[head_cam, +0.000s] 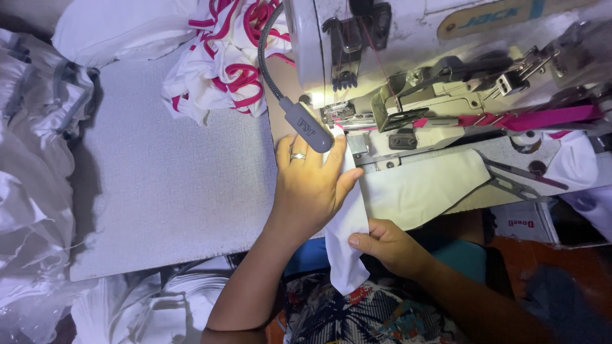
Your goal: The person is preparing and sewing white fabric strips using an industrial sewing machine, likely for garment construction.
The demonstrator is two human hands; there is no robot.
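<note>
- Nearest, at about 6 o'clock, the right hand pinches the lower edge of a white fabric strip between thumb and fingers, holding it taut over the lap.
- Just above it, the left hand lies flat with fingers together, pressing the same strip onto the counter; a ring shows on one finger.
- The strip runs up toward 12 o'clock to the presser foot of the sewing machine, lit by a small gooseneck lamp. Most of the strip lies on the near side of the foot, so the seam looks barely started.
- At 2 o'clock, pink binding tape feeds in through a folder.
- Farthest, at 11 o'clock, a heap of white pieces with pink trim suggests several already finished; untrimmed white cloth lies at 9 o'clock.
</note>
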